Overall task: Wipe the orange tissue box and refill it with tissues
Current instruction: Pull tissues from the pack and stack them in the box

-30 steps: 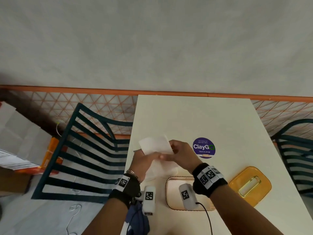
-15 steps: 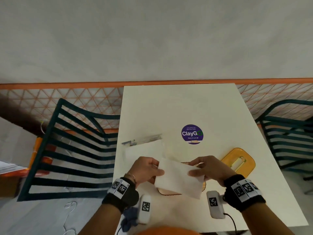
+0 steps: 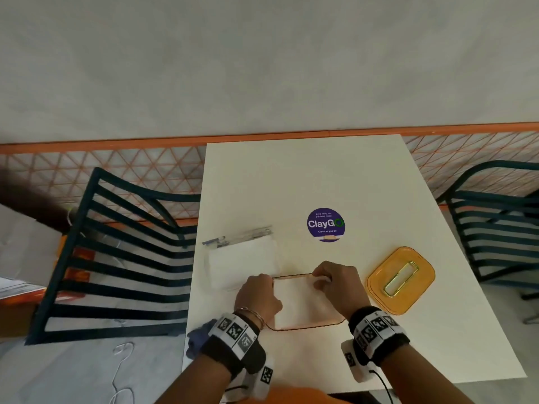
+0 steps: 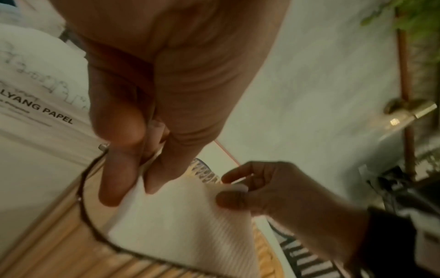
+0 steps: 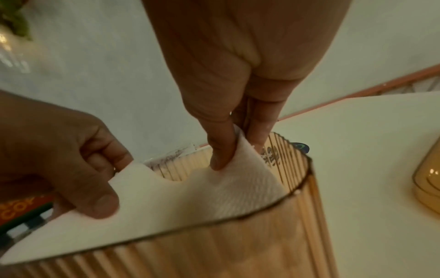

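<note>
Left hand: left hand (image 3: 258,295) pinches the left end of the tissue stack (image 3: 300,301).
Right hand: right hand (image 3: 339,282) pinches its far right corner, fingers (image 5: 222,148) dipping inside the rim.
Box: ribbed orange tissue box (image 5: 238,244) sits open directly under both hands; lid (image 3: 401,279) just right.
Risk: stack may snag the rim and buckle, since it nearly fills the opening.
Room: table (image 3: 320,176) open beyond; near edge close.

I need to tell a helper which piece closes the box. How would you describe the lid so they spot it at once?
Start at the white table with the round purple sticker. Near the right edge lies the lid, flat and apart from the ribbed orange tissue box. It alone is amber with a gold-rimmed slot in its middle.
</note>
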The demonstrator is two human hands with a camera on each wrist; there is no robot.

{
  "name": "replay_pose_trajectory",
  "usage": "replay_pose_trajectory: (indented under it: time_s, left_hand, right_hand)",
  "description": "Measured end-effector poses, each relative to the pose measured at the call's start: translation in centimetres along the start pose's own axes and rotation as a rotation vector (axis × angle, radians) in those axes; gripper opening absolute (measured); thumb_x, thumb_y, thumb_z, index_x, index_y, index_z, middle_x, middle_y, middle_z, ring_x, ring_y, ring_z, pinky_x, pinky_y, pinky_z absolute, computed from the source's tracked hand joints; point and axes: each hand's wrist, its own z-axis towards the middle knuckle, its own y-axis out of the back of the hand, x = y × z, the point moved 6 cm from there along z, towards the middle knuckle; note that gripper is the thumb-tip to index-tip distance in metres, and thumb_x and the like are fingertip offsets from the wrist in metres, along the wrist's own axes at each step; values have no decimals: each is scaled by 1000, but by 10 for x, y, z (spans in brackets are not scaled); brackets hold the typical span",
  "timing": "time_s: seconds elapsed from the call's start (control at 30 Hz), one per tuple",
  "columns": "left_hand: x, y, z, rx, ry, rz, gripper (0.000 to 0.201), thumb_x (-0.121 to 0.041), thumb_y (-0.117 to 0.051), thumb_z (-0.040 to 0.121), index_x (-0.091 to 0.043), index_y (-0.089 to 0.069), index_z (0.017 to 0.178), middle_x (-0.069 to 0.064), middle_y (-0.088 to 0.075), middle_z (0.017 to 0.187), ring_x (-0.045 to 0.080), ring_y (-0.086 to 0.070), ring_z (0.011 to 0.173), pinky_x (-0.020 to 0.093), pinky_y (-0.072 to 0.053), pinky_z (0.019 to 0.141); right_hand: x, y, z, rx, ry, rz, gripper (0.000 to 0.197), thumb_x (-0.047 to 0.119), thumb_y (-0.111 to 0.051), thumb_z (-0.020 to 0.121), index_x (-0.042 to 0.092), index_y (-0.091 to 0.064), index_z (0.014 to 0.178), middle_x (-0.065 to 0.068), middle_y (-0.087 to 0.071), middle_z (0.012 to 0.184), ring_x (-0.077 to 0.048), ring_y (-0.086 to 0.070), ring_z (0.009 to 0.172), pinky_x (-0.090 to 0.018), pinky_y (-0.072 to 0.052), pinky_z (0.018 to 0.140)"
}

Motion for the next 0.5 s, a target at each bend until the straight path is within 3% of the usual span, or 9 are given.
replay_pose_trajectory:
  time_s: [0.07,0.17,0.23,0.33,0.5]
  left_hand:
    - [-6,-5,0,-6,-15,92,20,-16,-66,82,-11,-68,101,7,-73,104,24,-71,94,28,-52,70]
    - [-9,-14,1,11,-28,205,26,-16,-64,88,-12,-67,114,8,-71,116,25,-70,105,32,-55,83]
    - [-11,-16,1,12,-32,250,28,-16,-64,91,-12,-66,118,8,-69,120,25,-69,109,33,-55,88]
    - [-12,-14,3,-5,-37,289,29,-17,-63,92,-12,-63,121,9,-66,126,26,-67,113,34,-54,91]
    - [-16,-11,3,1,-59,330,33,-17,-63,94,-11,-59,127,10,-61,131,28,-64,118,35,-52,96]
  right_hand:
    - [2,0,-1,-5,8,-33,21,6,-69,86,24,-73,96,9,-72,87,-11,-64,76,-10,-41,63]
    - [2,-5,-3,18,19,-98,21,8,-72,86,22,-71,101,7,-71,93,-10,-59,75,-11,-41,63]
    - [0,-9,-5,27,10,-127,21,8,-71,87,21,-71,103,5,-72,96,-8,-58,76,-13,-40,65]
    - [-2,-11,-5,18,-5,-166,20,10,-66,92,18,-73,109,0,-75,102,-17,-67,86,-17,-47,72]
    - [0,-16,-13,-2,-12,-263,42,9,-70,89,22,-68,128,-1,-72,120,-22,-68,104,-28,-52,90]
